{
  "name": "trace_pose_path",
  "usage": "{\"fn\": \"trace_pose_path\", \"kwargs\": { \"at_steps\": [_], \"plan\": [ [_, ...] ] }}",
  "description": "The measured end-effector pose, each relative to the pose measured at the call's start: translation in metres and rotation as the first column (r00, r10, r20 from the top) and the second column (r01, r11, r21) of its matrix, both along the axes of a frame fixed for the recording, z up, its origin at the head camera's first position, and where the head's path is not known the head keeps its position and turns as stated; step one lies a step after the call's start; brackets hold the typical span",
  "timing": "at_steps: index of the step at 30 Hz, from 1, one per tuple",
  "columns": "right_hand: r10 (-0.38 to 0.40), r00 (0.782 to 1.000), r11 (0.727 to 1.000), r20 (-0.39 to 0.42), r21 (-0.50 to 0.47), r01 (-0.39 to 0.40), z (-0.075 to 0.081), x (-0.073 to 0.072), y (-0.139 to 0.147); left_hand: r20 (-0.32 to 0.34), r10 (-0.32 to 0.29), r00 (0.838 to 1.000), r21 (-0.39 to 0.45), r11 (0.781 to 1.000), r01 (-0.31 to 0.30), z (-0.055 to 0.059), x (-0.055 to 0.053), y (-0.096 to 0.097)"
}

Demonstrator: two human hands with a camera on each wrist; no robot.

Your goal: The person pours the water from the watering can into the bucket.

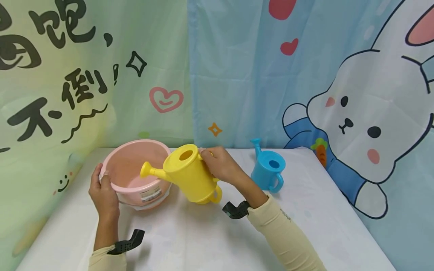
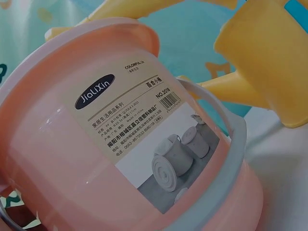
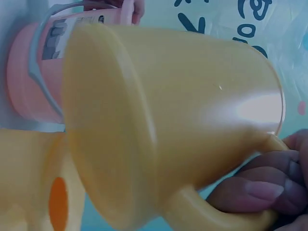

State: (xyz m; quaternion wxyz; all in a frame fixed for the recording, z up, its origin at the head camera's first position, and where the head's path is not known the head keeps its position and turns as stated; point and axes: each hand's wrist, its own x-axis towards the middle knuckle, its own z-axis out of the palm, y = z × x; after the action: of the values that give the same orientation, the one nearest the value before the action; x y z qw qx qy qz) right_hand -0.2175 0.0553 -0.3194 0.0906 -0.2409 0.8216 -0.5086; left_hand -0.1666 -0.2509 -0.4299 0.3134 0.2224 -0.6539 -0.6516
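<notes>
Holds a yellow watering can (image 1: pixel 193 177) in the right hand (image 1: pixel 220 163), with fingers curled round the handle (image 3: pixel 226 219) on its two o'clock side. Aims its spout (image 1: pixel 154 172) to nine o'clock, with the sprinkler end over the mouth of a pink bucket (image 1: pixel 125 165) in the head view. Grips that bucket by the rim at nine o'clock with the left hand (image 1: pixel 104 194). Makes a pair of hands well apart, each clamped on its own thing. Places the bucket at nine o'clock from the held can, near it. Cannot tell whether the bucket's base lies flat on the white bench (image 1: pixel 190 244).

Shows a printed label (image 2: pixel 137 113) reading "JiaLiXin" on the bucket's five o'clock side, beside a pale hanging bail (image 2: pixel 237 144). Reveals a second yellow can (image 3: pixel 21 163) in both wrist views, mostly hidden behind the held one from the head, with only a loop at five o'clock in sight there.

Stands a blue watering can (image 1: pixel 266 173) upright on the bench at three o'clock from the held can, with spout to eleven and handle to five. Wears cream sleeves (image 1: pixel 288 233) and a black device (image 1: pixel 235 210) at each wrist. Has behind the bench a printed cloth (image 1: pixel 230 94), with a rabbit (image 1: pixel 359 120) at three o'clock and black writing (image 1: pixel 79 37) at ten.
</notes>
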Motion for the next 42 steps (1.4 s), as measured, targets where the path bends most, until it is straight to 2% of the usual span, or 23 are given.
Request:
{"fn": "trace_pose_path", "kwargs": {
  "at_steps": [4,8,12,18,23,26,29,31,33,37,39,40,42],
  "plan": [
    [-0.034,0.999,0.993,-0.038,-0.111,0.03,-0.007,-0.002,0.004,-0.016,-0.003,1.0,0.003,1.0,0.003,0.0,-0.001,0.0],
    [-0.086,0.995,0.967,-0.048,-0.245,0.072,-0.012,-0.004,0.008,-0.027,0.005,1.0,-0.001,1.0,-0.005,0.001,-0.001,0.0],
    [-0.133,0.991,0.926,-0.03,-0.361,0.113,-0.017,-0.008,0.015,-0.029,0.02,0.999,0.0,1.0,-0.02,0.002,0.0,-0.002],
    [-0.231,0.971,0.848,-0.064,-0.502,0.168,-0.019,-0.014,0.028,-0.033,0.018,0.999,0.006,1.0,-0.018,0.002,0.001,-0.004],
    [-0.296,0.952,0.811,-0.075,-0.546,0.209,-0.02,-0.017,0.041,-0.019,0.011,1.0,0.015,1.0,-0.01,0.001,0.001,-0.006],
    [-0.337,0.939,0.78,-0.068,-0.579,0.237,-0.02,-0.018,0.049,-0.014,-0.001,1.0,0.015,1.0,0.001,0.001,0.001,-0.005],
    [-0.377,0.923,0.765,-0.073,-0.587,0.266,-0.023,-0.017,0.055,-0.023,0.012,1.0,0.012,1.0,-0.012,0.002,0.001,-0.005],
    [-0.398,0.914,0.762,-0.074,-0.581,0.285,-0.028,-0.017,0.059,-0.032,0.025,0.999,0.014,1.0,-0.025,0.002,0.001,-0.004],
    [-0.422,0.905,0.749,-0.06,-0.585,0.311,-0.034,-0.017,0.062,-0.037,0.032,0.999,0.01,0.999,-0.032,0.003,0.001,-0.004],
    [-0.472,0.881,0.677,-0.035,-0.654,0.337,-0.049,-0.019,0.072,-0.039,0.011,0.999,0.002,1.0,-0.011,0.003,0.001,-0.002],
    [-0.496,0.868,0.654,-0.019,-0.667,0.359,-0.055,-0.019,0.078,-0.039,0.006,0.999,-0.001,1.0,-0.006,0.002,0.001,-0.001],
    [-0.506,0.863,0.649,-0.012,-0.664,0.371,-0.059,-0.019,0.081,-0.042,0.006,0.999,0.002,1.0,-0.006,0.001,0.001,-0.001],
    [-0.526,0.851,0.656,0.006,-0.633,0.41,-0.064,-0.018,0.086,-0.041,0.008,0.999,0.007,1.0,-0.008,0.001,0.001,0.0]
  ]
}}
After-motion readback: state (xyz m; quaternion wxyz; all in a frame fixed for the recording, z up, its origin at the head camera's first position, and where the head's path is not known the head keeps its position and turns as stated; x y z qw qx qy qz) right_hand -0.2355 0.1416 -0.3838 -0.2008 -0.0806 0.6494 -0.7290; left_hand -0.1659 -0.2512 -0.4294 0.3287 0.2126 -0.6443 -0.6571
